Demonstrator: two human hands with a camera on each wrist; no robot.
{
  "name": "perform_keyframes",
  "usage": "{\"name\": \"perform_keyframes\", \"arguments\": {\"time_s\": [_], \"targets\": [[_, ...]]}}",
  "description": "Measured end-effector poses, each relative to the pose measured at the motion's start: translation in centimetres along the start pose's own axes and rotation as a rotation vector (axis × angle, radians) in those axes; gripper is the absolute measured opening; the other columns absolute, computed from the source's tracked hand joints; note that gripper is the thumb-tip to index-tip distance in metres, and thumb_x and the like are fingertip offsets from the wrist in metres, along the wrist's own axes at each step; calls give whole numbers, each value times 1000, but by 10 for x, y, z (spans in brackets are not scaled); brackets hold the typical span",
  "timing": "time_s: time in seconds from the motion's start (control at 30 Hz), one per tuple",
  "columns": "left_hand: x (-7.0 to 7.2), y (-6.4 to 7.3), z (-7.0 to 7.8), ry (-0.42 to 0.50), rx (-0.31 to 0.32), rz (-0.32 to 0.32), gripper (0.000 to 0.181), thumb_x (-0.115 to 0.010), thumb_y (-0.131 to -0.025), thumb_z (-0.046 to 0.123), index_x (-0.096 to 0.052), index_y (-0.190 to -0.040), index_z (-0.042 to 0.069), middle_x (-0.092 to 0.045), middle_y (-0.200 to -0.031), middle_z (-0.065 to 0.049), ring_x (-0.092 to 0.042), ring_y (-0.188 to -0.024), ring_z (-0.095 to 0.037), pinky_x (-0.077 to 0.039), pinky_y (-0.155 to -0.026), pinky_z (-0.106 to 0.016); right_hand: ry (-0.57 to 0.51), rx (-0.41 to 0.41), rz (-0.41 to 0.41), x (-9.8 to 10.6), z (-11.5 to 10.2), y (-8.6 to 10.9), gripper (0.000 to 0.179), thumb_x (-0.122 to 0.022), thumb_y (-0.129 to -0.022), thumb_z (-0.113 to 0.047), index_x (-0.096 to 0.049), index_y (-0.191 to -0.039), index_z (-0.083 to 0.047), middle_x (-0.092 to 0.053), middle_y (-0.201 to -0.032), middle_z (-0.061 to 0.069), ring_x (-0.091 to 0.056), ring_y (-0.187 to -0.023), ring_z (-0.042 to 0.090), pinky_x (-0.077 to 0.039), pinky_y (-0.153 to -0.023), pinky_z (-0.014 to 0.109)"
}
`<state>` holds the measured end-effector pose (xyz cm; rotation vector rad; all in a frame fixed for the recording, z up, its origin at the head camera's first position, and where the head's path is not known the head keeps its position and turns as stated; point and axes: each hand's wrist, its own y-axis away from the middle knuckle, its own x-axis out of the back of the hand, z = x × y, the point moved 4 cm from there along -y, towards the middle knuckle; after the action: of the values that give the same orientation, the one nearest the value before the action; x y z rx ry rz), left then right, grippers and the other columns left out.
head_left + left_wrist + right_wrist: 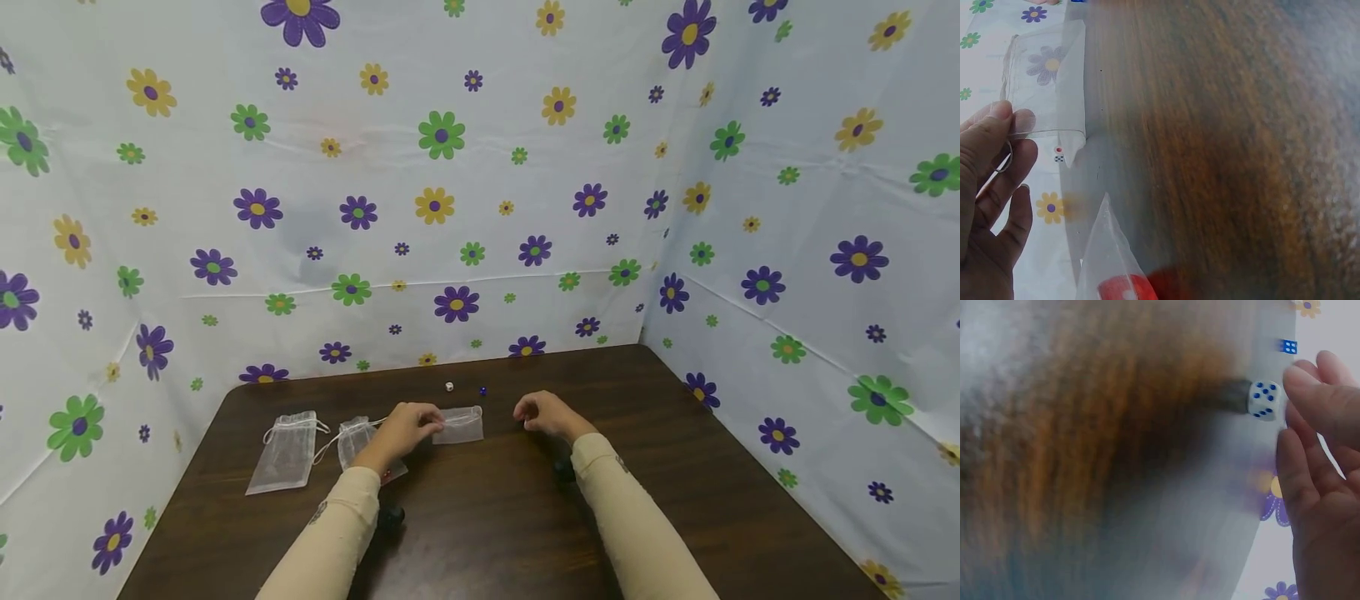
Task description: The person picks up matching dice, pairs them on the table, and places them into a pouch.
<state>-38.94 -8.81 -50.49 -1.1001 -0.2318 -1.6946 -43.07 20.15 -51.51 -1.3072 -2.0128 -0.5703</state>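
Note:
My left hand (401,427) pinches the edge of a sheer white drawstring pouch (461,427) between thumb and finger; its see-through fabric shows in the left wrist view. Under the fingertips of my right hand (551,414), a white die (1264,400) with blue pips stands on the table, hidden from the head view. The right fingers are loosely bent around its top, with no clear grip. Farther back lie a blue die (483,390) and another white die (449,387). A second pouch (352,442), partly behind my left wrist, has a red die (1127,287) in it.
A third sheer pouch (288,454) lies flat at the left of the dark wooden table (480,533). White flower-print cloth (480,183) stands around the back and sides. A loose cord runs from the second pouch beside my left hand.

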Motion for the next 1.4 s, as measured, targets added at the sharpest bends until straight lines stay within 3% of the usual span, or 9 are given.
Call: {"name": "perform_keyframes", "arguments": {"time_s": [0.5,0.8,1.13,1.4], "targets": [[3,1,1,7,-38,0,5,-76,-90,10,-74,-93,7,-73,-82,4,-64,-72,-6,-53,-68,-28,118,106,30,-14,-4,-7,28,-66,-84,18,-70,-95,-8,-68,-95,2,-61,-89,19,-52,-86,42],[4,1,5,-3,-31,-16,4,-76,-91,9,-74,-94,8,-74,-84,3,-67,-75,-9,-54,-70,-29,88,129,-11,-25,-18,-21,26,-70,-85,16,-71,-94,-9,-69,-94,1,-61,-89,17,-53,-85,39],[1,1,5,-5,-30,-25,6,-76,-90,11,-74,-94,8,-73,-83,4,-65,-74,-7,-54,-70,-28,82,101,-43,-31,-16,-24,27,-70,-84,17,-72,-96,-7,-70,-95,2,-61,-89,17,-54,-86,39],[1,5,7,30,-20,-54,5,-75,-92,10,-74,-96,6,-74,-85,1,-66,-75,-9,-53,-70,-28,11,114,-106,-26,-26,-25,26,-71,-88,9,-72,-109,-6,-70,-111,5,-64,-109,28,-51,-97,47]]}}
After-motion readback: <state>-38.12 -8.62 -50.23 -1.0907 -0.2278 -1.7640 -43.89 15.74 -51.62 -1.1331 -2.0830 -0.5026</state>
